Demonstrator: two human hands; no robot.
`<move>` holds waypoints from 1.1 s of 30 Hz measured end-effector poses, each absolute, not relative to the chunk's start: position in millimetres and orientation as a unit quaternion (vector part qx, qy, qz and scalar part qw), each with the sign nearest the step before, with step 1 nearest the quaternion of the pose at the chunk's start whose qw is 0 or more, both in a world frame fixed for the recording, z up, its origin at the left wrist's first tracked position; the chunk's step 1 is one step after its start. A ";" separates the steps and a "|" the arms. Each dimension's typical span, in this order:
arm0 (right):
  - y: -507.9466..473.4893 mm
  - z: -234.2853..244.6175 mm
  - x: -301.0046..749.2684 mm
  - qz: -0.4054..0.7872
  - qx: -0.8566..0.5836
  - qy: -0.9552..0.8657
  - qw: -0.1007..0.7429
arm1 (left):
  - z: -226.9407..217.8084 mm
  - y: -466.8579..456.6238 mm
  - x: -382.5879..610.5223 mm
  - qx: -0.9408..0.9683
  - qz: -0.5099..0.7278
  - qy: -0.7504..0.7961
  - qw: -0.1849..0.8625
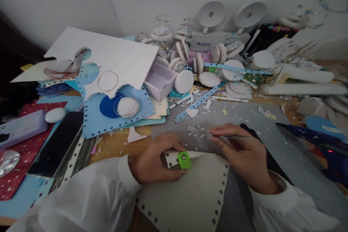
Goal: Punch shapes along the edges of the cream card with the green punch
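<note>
The pale paper sheet (pixel 187 192) lay just below and between the two hands, with rows of small flower-shaped holes done along its right-hand edge, below the right hand, and around its lower left corner, below the left hand. Its broad middle was plain, and whether more holes were wanted there could not be told. The left hand (pixel 154 159) was half curled, thumb and fingers closed on either side of a small green punch (pixel 184 160); a hole-dotted bit of pale paper showed between palm and punch, though whether it joined the sheet was unclear. The right hand (pixel 243 150) was pinched nearly closed on a thin pale tool (pixel 233 137), perhaps tweezers, its tip near loose paper scraps (pixel 195 129) lying ahead of the gap between the hands. Those scraps, strewn over the grey mat (pixel 231 110), seemed the likeliest clutter to get in the way. Beyond them, ahead of both hands, came a hole-dotted blue strip (pixel 199 103), a crowd of white discs (pixel 184 81) and an open lilac box (pixel 160 79). Ahead of the left hand and further left, a cut-out white board (pixel 127 49) overlapped a blue sheet (pixel 92 116), and a black phone (pixel 58 145) lay well to that hand's left. To the right of the right hand, a dark blue glue gun (pixel 320 141) with a red light limited the space there.
</note>
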State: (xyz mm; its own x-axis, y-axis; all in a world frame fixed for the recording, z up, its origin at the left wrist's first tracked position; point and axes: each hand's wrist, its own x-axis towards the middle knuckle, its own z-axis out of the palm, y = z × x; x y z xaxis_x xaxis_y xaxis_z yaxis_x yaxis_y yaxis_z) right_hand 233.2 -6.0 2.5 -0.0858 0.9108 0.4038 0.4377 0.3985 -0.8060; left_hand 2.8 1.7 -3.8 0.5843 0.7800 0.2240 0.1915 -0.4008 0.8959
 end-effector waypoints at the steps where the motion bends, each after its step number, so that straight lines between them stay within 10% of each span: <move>1: -7.6 4.7 232.6 0.283 -0.491 -0.662 0.491 | -3.7 1.7 3.0 0.770 0.331 0.313 0.446; 8: -13.5 7.0 220.5 0.467 -0.424 -0.618 0.470 | -1.2 2.0 4.6 0.782 0.316 0.312 0.437; 33: -18.3 0.0 211.3 0.475 -0.435 -0.593 0.483 | -2.3 2.8 5.6 0.794 0.311 0.301 0.427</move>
State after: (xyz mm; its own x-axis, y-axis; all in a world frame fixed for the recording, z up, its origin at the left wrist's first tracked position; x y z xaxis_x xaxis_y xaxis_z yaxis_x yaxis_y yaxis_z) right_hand 211.3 -18.3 0.0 -0.1541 0.9751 0.1596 0.0571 0.1700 -0.9838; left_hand 5.6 2.8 -2.3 0.6253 0.7437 0.2363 0.2128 -0.4538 0.8653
